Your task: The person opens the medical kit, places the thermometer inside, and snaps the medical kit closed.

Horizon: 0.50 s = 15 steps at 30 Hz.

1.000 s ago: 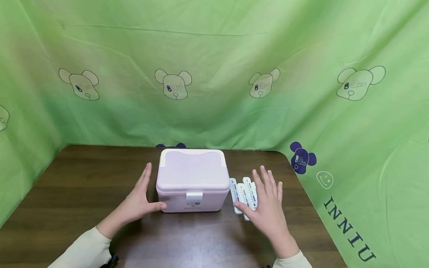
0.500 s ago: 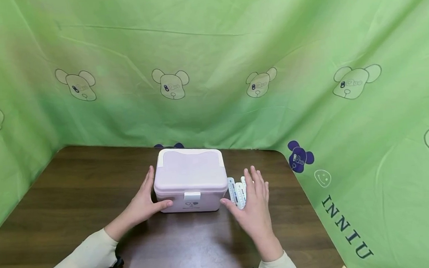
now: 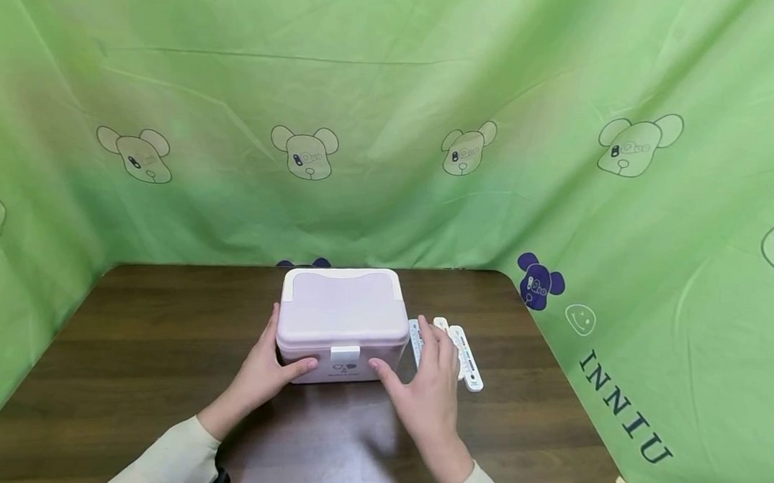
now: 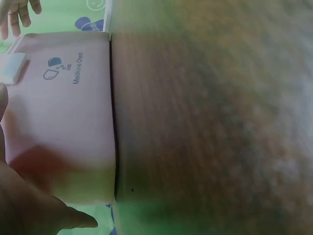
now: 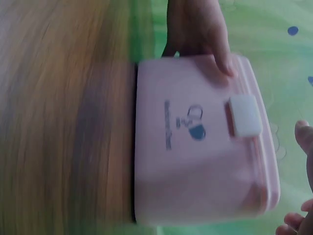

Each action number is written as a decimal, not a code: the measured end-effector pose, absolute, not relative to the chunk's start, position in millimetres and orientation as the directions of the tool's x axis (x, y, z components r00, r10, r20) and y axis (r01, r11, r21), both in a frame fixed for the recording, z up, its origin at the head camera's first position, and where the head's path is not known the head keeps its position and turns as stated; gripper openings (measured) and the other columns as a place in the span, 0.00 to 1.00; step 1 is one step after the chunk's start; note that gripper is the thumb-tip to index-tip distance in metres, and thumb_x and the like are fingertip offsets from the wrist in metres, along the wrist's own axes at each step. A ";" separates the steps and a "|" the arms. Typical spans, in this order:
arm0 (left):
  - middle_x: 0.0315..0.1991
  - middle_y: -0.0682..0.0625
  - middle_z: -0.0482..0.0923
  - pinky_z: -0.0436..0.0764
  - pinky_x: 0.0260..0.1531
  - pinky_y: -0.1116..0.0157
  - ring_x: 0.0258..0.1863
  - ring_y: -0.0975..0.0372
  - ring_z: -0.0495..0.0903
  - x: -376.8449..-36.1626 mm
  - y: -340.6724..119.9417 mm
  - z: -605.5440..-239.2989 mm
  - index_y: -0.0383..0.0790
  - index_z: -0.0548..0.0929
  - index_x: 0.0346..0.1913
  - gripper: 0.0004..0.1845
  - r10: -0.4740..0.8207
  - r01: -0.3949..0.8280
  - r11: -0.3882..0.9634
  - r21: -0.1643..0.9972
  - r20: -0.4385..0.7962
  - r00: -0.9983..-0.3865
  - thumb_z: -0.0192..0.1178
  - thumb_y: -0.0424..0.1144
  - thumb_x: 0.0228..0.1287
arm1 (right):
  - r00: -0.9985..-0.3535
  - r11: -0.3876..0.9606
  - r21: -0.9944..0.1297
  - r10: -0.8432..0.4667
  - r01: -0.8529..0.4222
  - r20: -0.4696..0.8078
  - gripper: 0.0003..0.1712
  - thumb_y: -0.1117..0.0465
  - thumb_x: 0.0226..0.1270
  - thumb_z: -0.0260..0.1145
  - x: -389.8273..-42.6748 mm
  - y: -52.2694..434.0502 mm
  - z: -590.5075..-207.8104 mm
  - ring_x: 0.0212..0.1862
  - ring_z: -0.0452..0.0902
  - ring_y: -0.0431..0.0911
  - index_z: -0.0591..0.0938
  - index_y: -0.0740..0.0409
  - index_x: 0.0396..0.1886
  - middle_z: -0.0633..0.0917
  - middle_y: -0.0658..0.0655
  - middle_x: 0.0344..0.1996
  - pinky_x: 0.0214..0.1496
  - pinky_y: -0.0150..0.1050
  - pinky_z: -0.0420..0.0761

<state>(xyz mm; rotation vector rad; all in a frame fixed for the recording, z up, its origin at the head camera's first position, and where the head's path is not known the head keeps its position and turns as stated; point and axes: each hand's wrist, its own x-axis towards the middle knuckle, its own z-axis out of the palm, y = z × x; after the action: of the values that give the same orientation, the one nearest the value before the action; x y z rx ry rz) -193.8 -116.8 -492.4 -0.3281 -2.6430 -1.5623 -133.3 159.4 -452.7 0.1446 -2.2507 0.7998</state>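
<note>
A green cloth backdrop [image 3: 380, 90] printed with pale bear faces hangs behind and to both sides, with a dark blue bear [image 3: 538, 282] and the letters "INNIU" on the right-hand fold. In front of it lies a dark brown wooden table [image 3: 139, 353]. Toward the back middle of the table stands a pale pink medicine chest [image 3: 341, 319], its lid down and its white front latch [image 3: 344, 354] closed, so nothing of its inside shows; the wrist views show a small pill logo and lettering on its front wall. The left hand [image 3: 263, 366] lies against the chest's left end, palm on the side wall and thumb bent round the front corner just left of the latch, holding the box. The right hand [image 3: 426, 384] hovers at the chest's right front corner, fingers straight and spread, thumb reaching toward the front wall; whether it touches the chest cannot be told, and it grips nothing. Just right of the chest, on the tabletop, lie a few slim white thermometer-like sticks [image 3: 466, 353] side by side, partly hidden by the right hand's fingers [image 3: 430, 344]. Both arms wear cream sleeves [image 3: 169, 460].
</note>
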 end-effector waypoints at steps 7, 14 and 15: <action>0.83 0.36 0.44 0.59 0.75 0.39 0.80 0.43 0.53 -194.4 -114.3 -489.2 0.41 0.37 0.84 0.71 0.145 0.220 0.450 0.866 0.172 -0.974 0.78 0.59 0.52 | -0.708 0.795 -0.526 0.183 -0.301 0.682 0.52 0.38 0.48 0.82 -129.7 136.7 -452.7 0.58 0.72 0.56 0.73 0.62 0.66 0.77 0.62 0.54 0.64 0.50 0.70; 0.81 0.36 0.50 0.64 0.73 0.40 0.77 0.44 0.59 -193.5 -110.5 -490.1 0.41 0.42 0.84 0.68 0.108 0.228 0.435 0.871 0.201 -0.974 0.79 0.57 0.52 | -0.731 0.787 -0.571 0.245 -0.234 0.637 0.45 0.40 0.48 0.83 -124.3 114.1 -454.9 0.53 0.75 0.53 0.75 0.60 0.58 0.79 0.57 0.48 0.60 0.47 0.73; 0.81 0.36 0.52 0.64 0.73 0.40 0.77 0.44 0.60 -193.0 -109.9 -490.4 0.41 0.43 0.84 0.68 0.101 0.229 0.431 0.873 0.206 -0.973 0.79 0.57 0.51 | -0.735 0.783 -0.578 0.250 -0.229 0.630 0.44 0.41 0.48 0.83 -123.6 111.4 -455.6 0.53 0.75 0.52 0.76 0.59 0.57 0.79 0.56 0.47 0.60 0.46 0.73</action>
<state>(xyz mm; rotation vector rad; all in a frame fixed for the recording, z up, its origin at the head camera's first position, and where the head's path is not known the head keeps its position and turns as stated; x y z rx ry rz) -193.0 -109.9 -490.4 -0.2963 -2.5523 -1.5856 -123.6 111.4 -455.6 -0.0151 -2.2417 0.8472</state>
